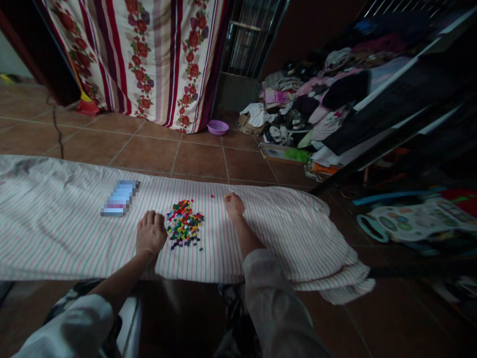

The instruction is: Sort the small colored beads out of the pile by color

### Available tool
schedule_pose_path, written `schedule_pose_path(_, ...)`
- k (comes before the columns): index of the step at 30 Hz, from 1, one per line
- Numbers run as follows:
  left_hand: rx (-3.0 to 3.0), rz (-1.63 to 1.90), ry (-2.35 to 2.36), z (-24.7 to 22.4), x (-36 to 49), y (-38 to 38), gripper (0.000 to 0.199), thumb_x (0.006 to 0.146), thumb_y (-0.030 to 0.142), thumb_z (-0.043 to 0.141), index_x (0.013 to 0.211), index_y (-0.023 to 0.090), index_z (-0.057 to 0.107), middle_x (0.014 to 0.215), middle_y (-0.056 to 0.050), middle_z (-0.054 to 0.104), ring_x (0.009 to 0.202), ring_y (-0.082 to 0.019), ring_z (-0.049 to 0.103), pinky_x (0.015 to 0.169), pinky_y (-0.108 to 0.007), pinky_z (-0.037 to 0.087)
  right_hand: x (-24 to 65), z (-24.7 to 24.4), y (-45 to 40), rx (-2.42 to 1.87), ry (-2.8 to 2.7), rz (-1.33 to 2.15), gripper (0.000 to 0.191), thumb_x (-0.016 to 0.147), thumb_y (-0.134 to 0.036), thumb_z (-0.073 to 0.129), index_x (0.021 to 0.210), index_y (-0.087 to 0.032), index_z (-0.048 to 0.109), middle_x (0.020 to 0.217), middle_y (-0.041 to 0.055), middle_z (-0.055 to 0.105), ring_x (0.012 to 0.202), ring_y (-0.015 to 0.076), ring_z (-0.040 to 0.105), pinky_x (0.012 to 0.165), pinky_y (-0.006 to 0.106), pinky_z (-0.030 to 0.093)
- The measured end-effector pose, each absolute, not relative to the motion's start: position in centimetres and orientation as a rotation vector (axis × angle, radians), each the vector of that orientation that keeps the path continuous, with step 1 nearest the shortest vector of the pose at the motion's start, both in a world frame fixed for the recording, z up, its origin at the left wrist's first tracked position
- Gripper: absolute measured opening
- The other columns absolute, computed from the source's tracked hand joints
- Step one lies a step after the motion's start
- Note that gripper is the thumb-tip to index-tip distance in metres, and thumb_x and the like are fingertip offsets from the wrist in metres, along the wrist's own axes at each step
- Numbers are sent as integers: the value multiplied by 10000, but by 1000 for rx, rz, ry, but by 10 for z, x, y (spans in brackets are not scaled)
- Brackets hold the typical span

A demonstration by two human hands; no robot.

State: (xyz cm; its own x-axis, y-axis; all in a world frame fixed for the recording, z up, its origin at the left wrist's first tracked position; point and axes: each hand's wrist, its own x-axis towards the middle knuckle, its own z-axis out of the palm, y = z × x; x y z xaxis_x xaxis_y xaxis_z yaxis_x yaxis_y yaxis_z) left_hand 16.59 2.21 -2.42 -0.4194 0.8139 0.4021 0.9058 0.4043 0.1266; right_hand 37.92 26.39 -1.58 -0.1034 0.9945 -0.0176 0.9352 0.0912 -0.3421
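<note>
A heap of small coloured cubes (184,224) in red, green, yellow, blue and other colours lies on the striped cloth (283,228). My left hand (151,233) rests palm down just left of the heap, fingers laid on the cloth and holding nothing that shows. To the right of the heap, my right hand (234,205) pinches a small yellow cube (225,197) between thumb and finger, close above the cloth. A single red cube (212,196) sits apart on the cloth, a little left of my right hand.
A phone (119,199), blurred out, lies beyond my left hand. Past the covered table, a purple basin (218,128) stands on the tiled floor by a flowered curtain (160,59). Clothes (290,99) are piled at the back right, near a dark slanting frame.
</note>
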Motion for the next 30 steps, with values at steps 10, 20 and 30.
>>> schedule_pose_path(10,-1514,-513,-2418,-26,164,23,242,905,219,390,1013,151,596,1193,-180,568,1192,-314,467,902,-445,402,380,-19,264,-1916,-2165,380,259,938,-314,480,1085,-198,659,1037,91,685,956,191,644,793,270,457)
schedule_pose_path(20,-1512,-491,-2425,-26,164,23,194,877,208,433,993,166,582,1161,-154,572,1158,-304,489,888,-426,411,386,-32,262,-1753,-2152,340,297,909,-254,515,1172,-138,592,1040,125,672,1005,215,609,851,294,441)
schedule_pose_path(30,-1506,-489,-2425,-27,164,23,206,891,214,417,1003,156,580,1187,-157,567,1198,-310,470,932,-431,408,399,-59,257,-1414,-1989,304,367,792,-157,526,1155,-145,575,966,97,626,937,228,566,896,375,460)
